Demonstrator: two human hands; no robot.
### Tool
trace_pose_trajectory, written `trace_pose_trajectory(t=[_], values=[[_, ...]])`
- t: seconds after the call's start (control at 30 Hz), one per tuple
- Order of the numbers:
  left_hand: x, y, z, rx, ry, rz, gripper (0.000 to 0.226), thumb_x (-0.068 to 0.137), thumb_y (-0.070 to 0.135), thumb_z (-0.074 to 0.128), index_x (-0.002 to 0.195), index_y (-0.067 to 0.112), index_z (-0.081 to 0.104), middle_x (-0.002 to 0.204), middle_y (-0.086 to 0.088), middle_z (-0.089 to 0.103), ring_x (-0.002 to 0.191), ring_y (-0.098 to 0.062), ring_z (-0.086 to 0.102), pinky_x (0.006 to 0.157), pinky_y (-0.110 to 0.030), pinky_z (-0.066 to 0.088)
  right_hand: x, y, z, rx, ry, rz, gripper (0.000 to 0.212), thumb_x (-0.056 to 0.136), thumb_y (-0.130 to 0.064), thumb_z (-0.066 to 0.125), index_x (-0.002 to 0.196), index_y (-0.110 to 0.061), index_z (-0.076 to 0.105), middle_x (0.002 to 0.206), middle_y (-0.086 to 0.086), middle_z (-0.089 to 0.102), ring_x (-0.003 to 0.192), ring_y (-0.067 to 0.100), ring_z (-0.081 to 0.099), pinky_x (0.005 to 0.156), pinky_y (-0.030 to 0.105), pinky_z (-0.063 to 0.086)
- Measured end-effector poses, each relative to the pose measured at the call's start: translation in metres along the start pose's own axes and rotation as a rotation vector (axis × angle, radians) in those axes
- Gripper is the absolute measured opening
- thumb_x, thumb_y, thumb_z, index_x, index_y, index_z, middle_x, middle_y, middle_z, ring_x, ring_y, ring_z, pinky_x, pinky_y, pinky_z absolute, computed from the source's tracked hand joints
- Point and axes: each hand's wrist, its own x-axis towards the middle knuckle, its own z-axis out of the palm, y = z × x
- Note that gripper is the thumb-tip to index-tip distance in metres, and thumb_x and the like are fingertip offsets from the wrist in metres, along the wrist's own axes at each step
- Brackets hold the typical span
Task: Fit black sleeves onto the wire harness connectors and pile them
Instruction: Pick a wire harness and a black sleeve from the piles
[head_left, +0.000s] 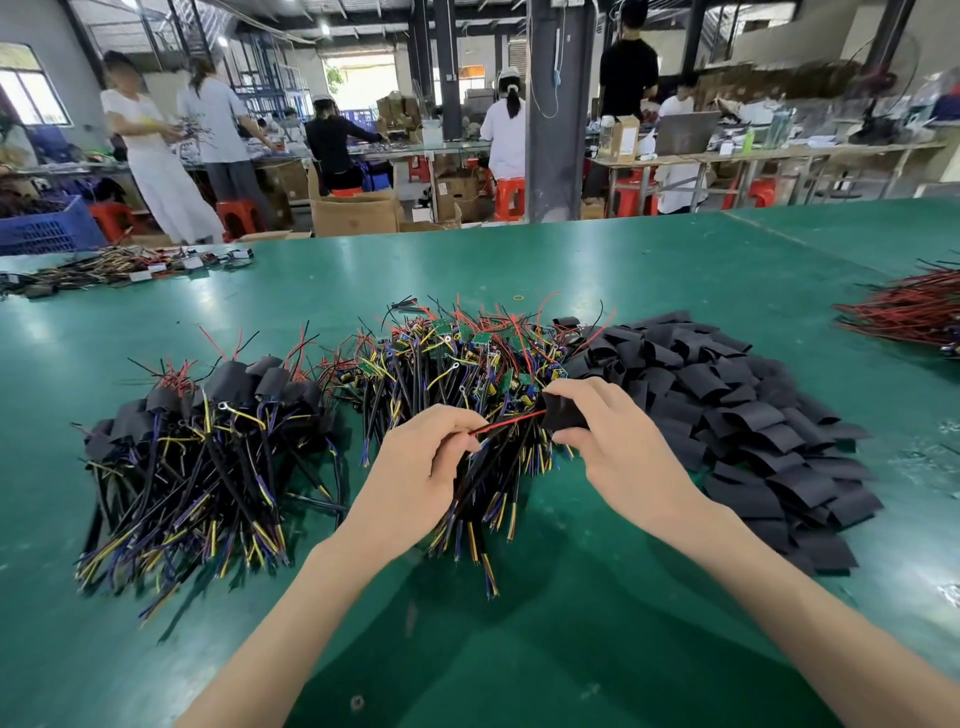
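My left hand (415, 467) pinches the red and black wires (506, 425) of one harness above the middle heap. My right hand (608, 431) grips a black sleeve (561, 413) that those wires run into. Under both hands lies a heap of unsleeved harnesses (467, 364) with small green circuit boards and black, yellow and blue leads. To the left sits a pile of sleeved harnesses (208, 441), their black sleeves at the far end. A large heap of loose black sleeves (753, 415) spreads out to the right.
The green table (571, 623) has bare surface in front of my arms. More wire bundles lie at the far left (119, 267) and a red and black bundle at the right edge (914, 312). Several people work at benches beyond the table.
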Motion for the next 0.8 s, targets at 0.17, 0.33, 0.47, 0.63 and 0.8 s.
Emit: trace_pose_trajectory(t=[0.17,0.33,0.47,0.63,0.8], values=[[-0.001,0.001,0.001,0.051,-0.014,0.116,0.021,0.092,0.0,0.055,0.103,0.012,0.068,0.083,0.005,0.056,0.067,-0.01,0.049,0.06,-0.013,0.036,0.0,-0.001,-0.001,0.004,0.004,-0.028,0.047,0.083,0.005,0.061,0.125,-0.014,0.05,0.115,0.004,0.055,0.104,0.027,0.048,0.085,0.034,0.039],[-0.002,0.0,0.0,0.082,0.01,0.207,0.036,0.088,-0.008,0.053,0.112,0.015,0.067,0.08,0.011,0.04,0.063,-0.007,0.039,0.058,-0.013,0.031,0.002,-0.006,-0.004,0.021,0.026,-0.071,0.045,0.083,0.005,0.061,0.124,-0.011,0.053,0.115,0.005,0.059,0.1,0.03,0.055,0.085,0.045,0.043],[-0.002,-0.002,0.001,0.111,-0.004,0.2,0.045,0.087,-0.012,0.051,0.116,0.018,0.067,0.081,0.01,0.036,0.064,-0.004,0.035,0.06,-0.008,0.028,0.001,-0.007,-0.004,-0.013,0.004,-0.12,0.038,0.087,-0.011,0.063,0.124,-0.017,0.056,0.12,-0.002,0.061,0.103,0.026,0.054,0.089,0.04,0.038],[-0.004,0.0,0.005,0.126,-0.028,0.156,0.037,0.089,-0.005,0.048,0.114,0.015,0.066,0.081,0.004,0.039,0.065,-0.005,0.036,0.062,-0.009,0.03,-0.004,-0.012,0.003,-0.187,-0.014,-0.226,0.037,0.084,-0.023,0.068,0.12,-0.021,0.059,0.113,-0.01,0.065,0.099,0.021,0.058,0.095,0.039,0.034],[-0.005,0.005,0.011,-0.052,-0.019,-0.001,0.026,0.09,-0.002,0.055,0.101,0.021,0.048,0.071,0.011,0.051,0.059,-0.002,0.044,0.06,-0.008,0.033,-0.005,-0.018,0.007,-0.231,-0.044,-0.328,0.039,0.078,-0.013,0.074,0.114,-0.011,0.06,0.103,0.0,0.065,0.096,0.024,0.059,0.097,0.035,0.035]])
